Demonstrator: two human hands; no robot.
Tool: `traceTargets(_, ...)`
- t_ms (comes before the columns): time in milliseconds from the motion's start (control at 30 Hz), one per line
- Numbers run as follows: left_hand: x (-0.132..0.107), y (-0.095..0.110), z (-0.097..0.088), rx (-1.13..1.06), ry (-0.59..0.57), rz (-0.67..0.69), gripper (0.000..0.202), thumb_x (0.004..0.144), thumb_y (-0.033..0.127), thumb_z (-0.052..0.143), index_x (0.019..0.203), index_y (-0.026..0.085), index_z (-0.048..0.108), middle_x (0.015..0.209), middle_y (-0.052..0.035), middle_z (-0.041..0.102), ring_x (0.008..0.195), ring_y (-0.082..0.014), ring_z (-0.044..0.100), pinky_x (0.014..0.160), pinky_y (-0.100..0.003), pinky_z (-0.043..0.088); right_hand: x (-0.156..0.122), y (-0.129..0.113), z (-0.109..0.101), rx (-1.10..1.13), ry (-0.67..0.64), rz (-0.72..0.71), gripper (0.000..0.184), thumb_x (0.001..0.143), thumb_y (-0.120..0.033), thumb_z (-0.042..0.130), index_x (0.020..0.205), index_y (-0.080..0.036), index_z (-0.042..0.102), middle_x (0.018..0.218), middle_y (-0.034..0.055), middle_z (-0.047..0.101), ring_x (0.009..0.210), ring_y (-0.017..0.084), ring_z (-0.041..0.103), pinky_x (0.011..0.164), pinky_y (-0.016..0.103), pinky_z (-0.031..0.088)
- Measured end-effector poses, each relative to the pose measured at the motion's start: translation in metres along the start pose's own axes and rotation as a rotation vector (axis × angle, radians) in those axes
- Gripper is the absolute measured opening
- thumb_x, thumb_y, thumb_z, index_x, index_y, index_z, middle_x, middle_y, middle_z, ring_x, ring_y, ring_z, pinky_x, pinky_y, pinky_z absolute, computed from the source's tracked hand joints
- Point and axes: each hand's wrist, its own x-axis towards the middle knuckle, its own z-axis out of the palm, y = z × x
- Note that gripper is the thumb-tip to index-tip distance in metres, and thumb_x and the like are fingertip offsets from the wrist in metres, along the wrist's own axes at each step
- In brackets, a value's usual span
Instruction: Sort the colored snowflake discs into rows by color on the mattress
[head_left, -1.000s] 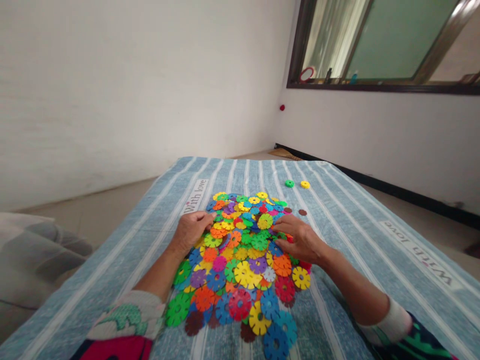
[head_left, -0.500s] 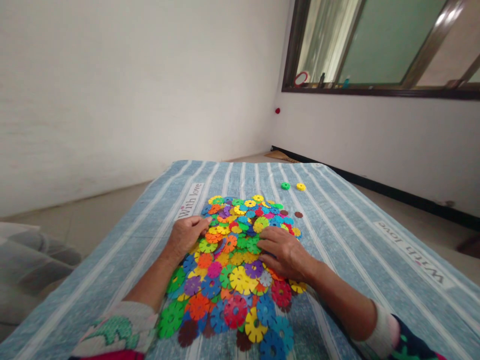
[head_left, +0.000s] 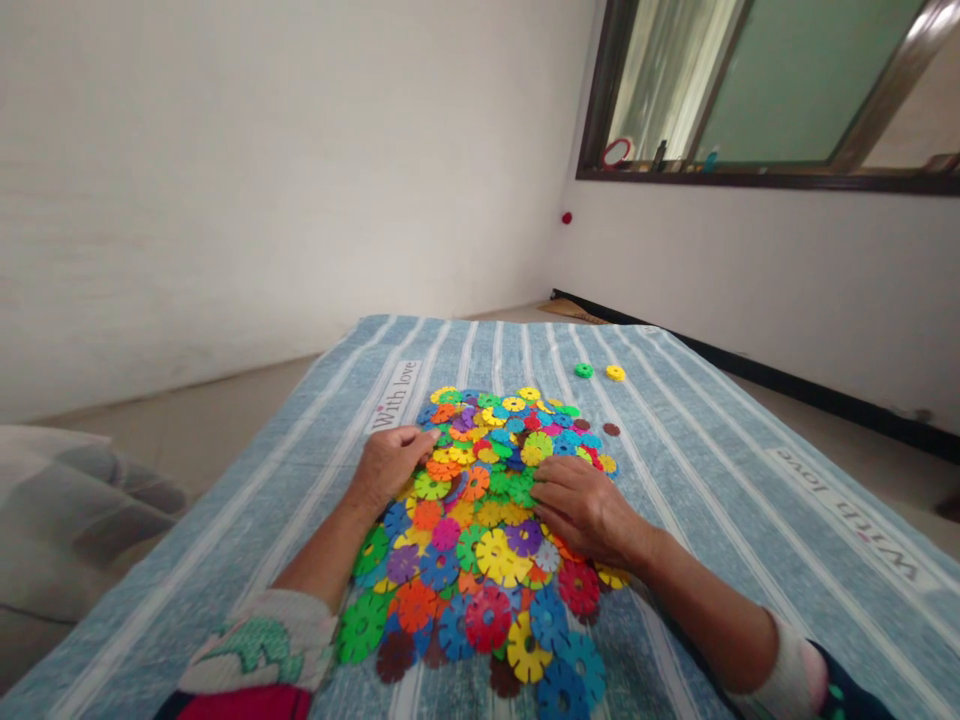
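A wide, loose pile of colourful notched plastic discs (head_left: 502, 557), flower-like snowflake building pieces, lies on a striped cloth. At the pile's left edge, my left hand (head_left: 396, 465) has its fingers curled together against the discs; what they hold, if anything, is hidden. My right hand (head_left: 589, 508) rests palm down over the right side, its fingers a little apart and touching discs near a yellow-green disc (head_left: 536, 447). Beyond the pile, a green stack of discs (head_left: 583, 371) and a yellow stack of discs (head_left: 615, 373) sit apart from it.
The blue and white striped cloth (head_left: 300, 490) covers the table and carries "With love" lettering. A brown disc (head_left: 612, 430) lies just off the pile's right edge. Whitish sheer fabric (head_left: 52, 520) is at the left. A window (head_left: 787, 90) with small items on its sill is at the upper right.
The whole view has shifted slightly, so the table and pile appear farther right. Both hands stay at nearly the same places on the pile. The two stacks have not moved on the cloth.
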Motion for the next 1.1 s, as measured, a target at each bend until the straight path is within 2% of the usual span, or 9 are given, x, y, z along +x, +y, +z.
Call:
traceTargets(333, 0.001, -0.008, 0.002, 0.028, -0.014, 0.007, 0.043, 0.071, 0.056, 0.052, 0.050, 0.018, 0.055, 0.046, 0.0024, 0.052, 0.050, -0.0124, 0.046, 0.051, -0.024, 0.033, -0.001, -0.004, -0.007, 0.118, -0.009, -0.058, 0.021, 0.094, -0.029, 0.049, 0.077, -0.022, 0.060, 0.083, 0.0073, 0.062, 0.085, 0.022, 0.059, 0.080, 0.038, 0.047)
traceTargets(500, 0.001, -0.009, 0.002, 0.033, -0.015, 0.029, 0.043, 0.072, 0.055, 0.050, 0.050, 0.018, 0.055, 0.047, 0.0028, 0.052, 0.050, -0.0123, 0.047, 0.052, -0.023, 0.033, -0.007, 0.006, -0.002, 0.078, 0.056, 0.005, 0.020, 0.093, -0.025, 0.049, 0.077, -0.021, 0.060, 0.071, 0.0056, 0.061, 0.077, 0.021, 0.060, 0.075, 0.036, 0.047)
traceTargets(600, 0.001, -0.008, 0.002, 0.043, -0.008, 0.021, 0.046, 0.073, 0.057, 0.048, 0.049, 0.018, 0.055, 0.046, 0.0026, 0.051, 0.049, -0.0122, 0.045, 0.051, -0.024, 0.030, -0.007, 0.008, -0.001, 0.045, 0.109, 0.041, 0.013, 0.092, -0.022, 0.050, 0.087, -0.021, 0.062, 0.081, 0.0073, 0.065, 0.086, 0.022, 0.061, 0.080, 0.037, 0.048)
traceTargets(733, -0.001, -0.005, 0.002, 0.035, -0.003, 0.009, 0.045, 0.072, 0.056, 0.049, 0.049, 0.018, 0.054, 0.045, 0.0027, 0.049, 0.048, -0.0118, 0.044, 0.050, -0.024, 0.030, -0.006, 0.008, -0.002, 0.019, 0.071, 0.002, 0.015, 0.090, -0.024, 0.054, 0.101, -0.020, 0.063, 0.104, 0.0114, 0.064, 0.107, 0.027, 0.056, 0.092, 0.046, 0.047)
traceTargets(800, -0.001, -0.005, 0.002, 0.030, 0.000, 0.004, 0.044, 0.071, 0.055, 0.050, 0.048, 0.018, 0.054, 0.044, 0.0029, 0.049, 0.047, -0.0116, 0.043, 0.050, -0.024, 0.030, -0.007, 0.009, -0.001, -0.011, 0.060, 0.015, 0.014, 0.090, -0.026, 0.055, 0.098, -0.020, 0.065, 0.109, 0.0123, 0.062, 0.113, 0.029, 0.053, 0.095, 0.049, 0.045)
traceTargets(933, 0.000, -0.005, 0.003, 0.022, -0.006, 0.001, 0.043, 0.072, 0.054, 0.050, 0.049, 0.018, 0.054, 0.045, 0.0031, 0.049, 0.048, -0.0117, 0.044, 0.051, -0.024, 0.032, -0.011, 0.014, 0.003, -0.059, 0.133, 0.067, 0.015, 0.092, -0.025, 0.054, 0.084, -0.020, 0.065, 0.106, 0.0118, 0.063, 0.111, 0.029, 0.054, 0.094, 0.049, 0.047)
traceTargets(1100, -0.001, -0.008, 0.002, 0.030, -0.011, 0.008, 0.045, 0.074, 0.055, 0.048, 0.048, 0.018, 0.053, 0.045, 0.0028, 0.049, 0.048, -0.0115, 0.043, 0.052, -0.024, 0.032, -0.011, 0.015, 0.005, -0.059, 0.160, 0.072, 0.012, 0.092, -0.023, 0.054, 0.085, -0.020, 0.063, 0.102, 0.0113, 0.064, 0.106, 0.028, 0.057, 0.093, 0.046, 0.048)
